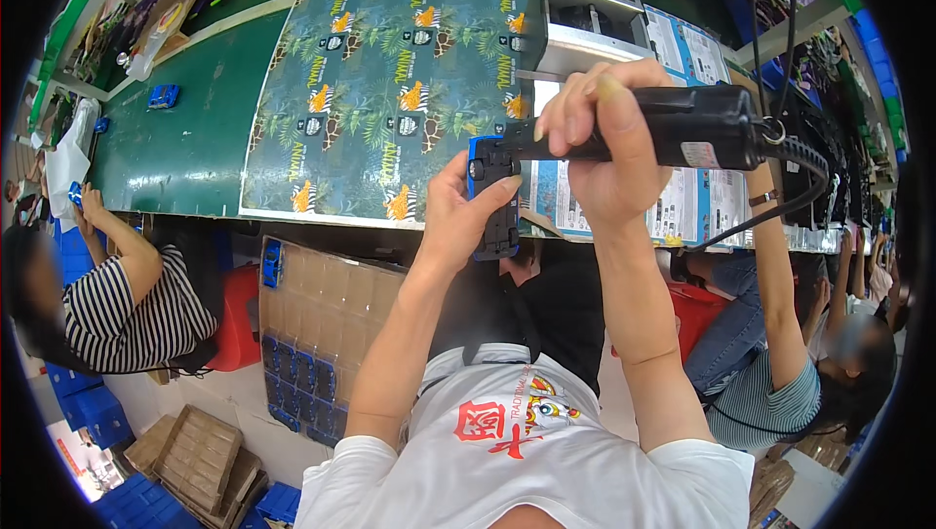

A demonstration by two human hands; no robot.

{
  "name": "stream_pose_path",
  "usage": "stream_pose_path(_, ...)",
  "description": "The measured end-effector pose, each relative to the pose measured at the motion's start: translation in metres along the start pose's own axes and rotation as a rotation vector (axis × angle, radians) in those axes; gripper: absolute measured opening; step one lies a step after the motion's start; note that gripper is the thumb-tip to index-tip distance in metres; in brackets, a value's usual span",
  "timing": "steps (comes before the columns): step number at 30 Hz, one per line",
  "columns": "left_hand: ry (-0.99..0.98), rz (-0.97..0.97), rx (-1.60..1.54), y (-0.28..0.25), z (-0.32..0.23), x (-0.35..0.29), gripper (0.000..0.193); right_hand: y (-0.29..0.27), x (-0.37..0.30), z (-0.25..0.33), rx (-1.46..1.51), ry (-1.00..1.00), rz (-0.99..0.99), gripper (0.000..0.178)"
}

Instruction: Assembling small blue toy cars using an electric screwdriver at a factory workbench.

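**Toy car pinched in the left, driver clamped in the right, meeting at the bench edge**

We've got the blue toy car (501, 220) in the left hand (451, 212), at the front edge of the green bench (205, 154). Its black underside is turned out from the palm; we read that as giving the driver a clear way in. The black power driver (702, 129) lies nearly level in the right hand (609, 134), nose pointing left at the car's upper end. They overlap in view, so we can't tell whether the tip is touching or seated.

Left grip: closed on the car, thumb across the underside, fingers behind. Probably bracing against the driver's push.

Right grip: wrapped around the front of the barrel, no slack visible. We can't see whether a switch is pressed.

The coiled cord (817, 163) loops off the driver's rear; we guess the slack leaves the wrist free. The illustrated sheet (370, 76) covers the bench beyond the left hand, likely protecting the top. The metal-cased unit (590, 46) sits beyond the right hand. The clear tray (341, 280), part-filled with blue cars, is below the bench edge on our left, presumably for easy reach.
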State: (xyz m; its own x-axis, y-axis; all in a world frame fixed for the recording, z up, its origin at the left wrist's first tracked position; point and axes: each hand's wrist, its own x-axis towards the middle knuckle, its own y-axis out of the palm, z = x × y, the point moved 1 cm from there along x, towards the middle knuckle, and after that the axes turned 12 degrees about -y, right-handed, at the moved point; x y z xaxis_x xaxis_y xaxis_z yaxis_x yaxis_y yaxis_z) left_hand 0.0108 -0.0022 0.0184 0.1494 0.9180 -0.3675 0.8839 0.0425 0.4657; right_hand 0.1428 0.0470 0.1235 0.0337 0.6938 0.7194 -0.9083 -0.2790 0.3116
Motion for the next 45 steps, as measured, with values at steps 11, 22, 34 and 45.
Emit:
stream_pose_path(11,-0.026,-0.025,0.008,-0.003,0.001,0.001,0.028,0.003,-0.007,-0.02,0.154,-0.023,-0.013,0.026)
stream_pose_path(22,-0.03,0.002,0.104,-0.004,0.004,-0.001,0.029,-0.006,-0.004,-0.014,0.089,-0.017,0.093,0.024)
stream_pose_path(34,-0.229,0.118,-0.136,-0.005,-0.009,0.002,0.035,-0.002,-0.003,-0.006,-0.006,0.077,0.308,0.044)
stream_pose_path(45,-0.169,0.046,-0.096,-0.003,-0.012,0.001,0.031,-0.002,0.001,-0.021,0.285,0.166,0.146,0.037)
